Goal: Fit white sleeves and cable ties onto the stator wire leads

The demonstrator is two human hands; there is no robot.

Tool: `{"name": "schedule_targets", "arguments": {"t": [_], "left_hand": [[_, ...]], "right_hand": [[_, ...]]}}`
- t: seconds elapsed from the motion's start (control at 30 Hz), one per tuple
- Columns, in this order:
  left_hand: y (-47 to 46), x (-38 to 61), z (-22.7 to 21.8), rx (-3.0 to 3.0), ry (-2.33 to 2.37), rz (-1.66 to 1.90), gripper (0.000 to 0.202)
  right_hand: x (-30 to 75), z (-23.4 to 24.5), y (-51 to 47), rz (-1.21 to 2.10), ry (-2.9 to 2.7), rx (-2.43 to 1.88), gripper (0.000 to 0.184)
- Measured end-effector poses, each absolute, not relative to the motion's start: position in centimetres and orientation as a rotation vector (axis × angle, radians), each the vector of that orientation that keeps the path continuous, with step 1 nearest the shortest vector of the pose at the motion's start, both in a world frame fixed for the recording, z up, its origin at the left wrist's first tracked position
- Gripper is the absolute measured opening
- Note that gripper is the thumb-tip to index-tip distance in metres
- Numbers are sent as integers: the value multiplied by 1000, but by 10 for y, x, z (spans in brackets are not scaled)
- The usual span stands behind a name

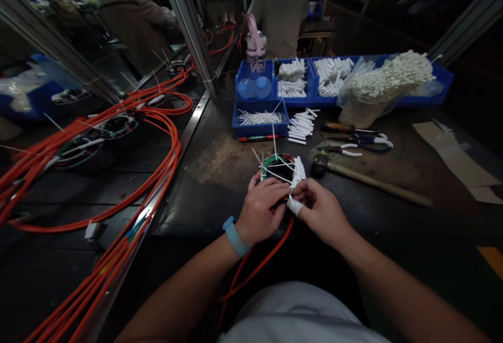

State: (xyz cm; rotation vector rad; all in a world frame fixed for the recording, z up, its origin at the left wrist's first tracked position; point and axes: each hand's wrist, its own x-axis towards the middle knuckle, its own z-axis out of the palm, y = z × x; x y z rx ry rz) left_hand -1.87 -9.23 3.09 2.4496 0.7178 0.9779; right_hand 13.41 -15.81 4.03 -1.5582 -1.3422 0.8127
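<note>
My left hand (262, 207), with a blue band on the wrist, is closed around the near side of a small coil of green, red and white wires (280, 167) on the dark workbench. My right hand (319, 207), a white wrap on one fingertip, pinches the same coil from the right. White cable ties stick out of the coil, and several white tubes are bundled on its right side. An orange cable (259, 265) runs from the coil down toward my lap.
Blue bins (255, 82) with white tubes and ties line the back, beside a plastic bag of white tubes (389, 78). Loose tubes (301, 125), pliers (346, 149), scissors, a hammer (373, 181) lie right. Orange cables (118, 175) cover the left. People stand behind.
</note>
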Motion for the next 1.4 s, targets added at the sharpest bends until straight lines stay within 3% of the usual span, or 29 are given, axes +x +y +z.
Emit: {"name": "schedule_targets", "arguments": {"t": [0.1,0.27,0.4,0.53,0.67,0.87,1.1,1.23,1.4], "left_hand": [[-92,-18,31,2443,733,970,33],[-94,-18,32,2440,735,973,35],[-93,-20,40,2505,761,884,37],[-87,-24,53,2635,836,654,39],[-84,-25,56,2707,773,539,29],[-81,-26,54,2697,761,516,25],[-81,-24,59,2676,790,456,28],[-80,-23,53,2673,764,518,24],[-76,-26,53,2684,747,511,23]], "right_hand": [[135,45,-156,632,-1504,-1668,10],[146,63,-152,-204,-2198,-1570,6],[153,72,-146,-483,-2542,-1162,24],[156,79,-135,-537,-2635,-784,35],[162,89,-108,-627,-2459,-949,40],[169,77,-102,-117,-2491,-1158,21],[162,59,-123,-406,-2568,-945,33],[155,60,-108,-418,-2478,-1238,26],[147,63,-86,-202,-2470,-1494,14]]}}
